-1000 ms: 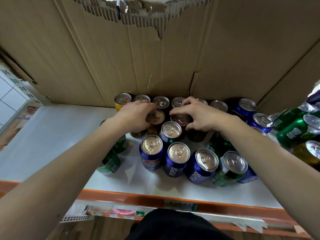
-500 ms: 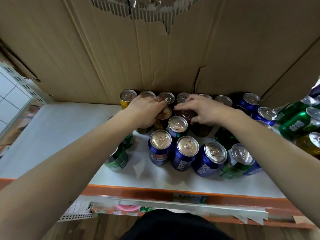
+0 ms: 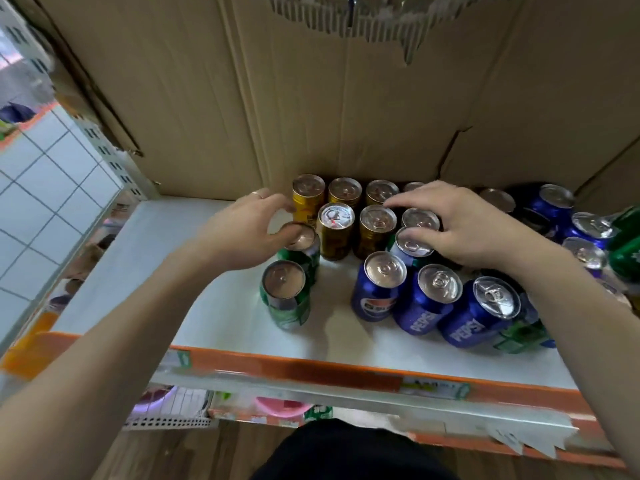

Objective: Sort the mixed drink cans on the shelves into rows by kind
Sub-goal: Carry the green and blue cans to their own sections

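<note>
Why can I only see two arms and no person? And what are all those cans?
The camera sits on the person's head and looks down, so you see just their arms. A white shelf holds standing drink cans: gold cans at the back, green cans on the left, blue Pepsi cans in front. The left hand touches one green can on top with its thumb. The right hand rests on can tops in the middle. I can't tell whether either hand grips.

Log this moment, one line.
left hand: thumb on rear green can | right hand: spread over middle cans | gold cans: rear | Pepsi cans: front
</note>
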Demonstrator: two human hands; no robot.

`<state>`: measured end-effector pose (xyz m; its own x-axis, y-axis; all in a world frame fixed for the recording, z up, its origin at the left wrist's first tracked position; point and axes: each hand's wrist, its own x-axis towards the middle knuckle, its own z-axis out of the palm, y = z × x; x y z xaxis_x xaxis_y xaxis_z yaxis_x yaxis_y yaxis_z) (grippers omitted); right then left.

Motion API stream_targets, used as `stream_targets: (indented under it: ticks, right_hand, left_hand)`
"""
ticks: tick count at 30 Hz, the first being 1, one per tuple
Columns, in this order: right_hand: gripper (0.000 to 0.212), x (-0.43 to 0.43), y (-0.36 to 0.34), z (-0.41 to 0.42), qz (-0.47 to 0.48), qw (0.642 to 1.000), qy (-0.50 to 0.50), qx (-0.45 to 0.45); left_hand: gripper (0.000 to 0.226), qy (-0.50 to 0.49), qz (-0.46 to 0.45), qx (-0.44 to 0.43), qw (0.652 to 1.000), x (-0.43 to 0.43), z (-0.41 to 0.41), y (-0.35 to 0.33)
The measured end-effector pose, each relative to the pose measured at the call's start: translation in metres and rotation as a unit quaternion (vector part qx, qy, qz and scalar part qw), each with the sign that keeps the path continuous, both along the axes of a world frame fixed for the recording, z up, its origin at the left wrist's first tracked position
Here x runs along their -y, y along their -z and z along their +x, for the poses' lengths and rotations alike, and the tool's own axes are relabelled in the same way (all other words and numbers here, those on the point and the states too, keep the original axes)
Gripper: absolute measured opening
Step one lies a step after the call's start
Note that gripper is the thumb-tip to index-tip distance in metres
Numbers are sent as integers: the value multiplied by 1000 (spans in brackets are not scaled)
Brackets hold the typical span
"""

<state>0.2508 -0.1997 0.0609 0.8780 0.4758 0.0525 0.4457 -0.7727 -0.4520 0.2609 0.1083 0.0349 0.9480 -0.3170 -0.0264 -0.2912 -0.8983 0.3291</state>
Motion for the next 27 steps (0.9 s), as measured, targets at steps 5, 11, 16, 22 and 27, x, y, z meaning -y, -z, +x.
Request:
stream_targets:
  ticks: [5, 11, 16, 22, 27]
  right_hand:
    - [82, -28, -4, -26, -76, 995, 20, -58]
    - [84, -42, 8, -39, -206, 975, 51, -70]
    - [79, -43, 12, -39, -244, 968, 35, -44]
    - [88, -47, 25, -41, -315, 949, -12, 9]
    - [81, -46, 27, -41, -230, 973, -8, 7]
  left_hand:
    - [46, -15, -82, -27, 996, -10, -19, 14]
    - [74, -52, -153, 21, 987, -15, -57, 29]
    - [88, -41, -140, 37, 989, -18, -75, 54]
    - [77, -68, -210, 60, 973, -12, -91, 73]
    - [71, -41, -267, 61, 961, -15, -91, 65]
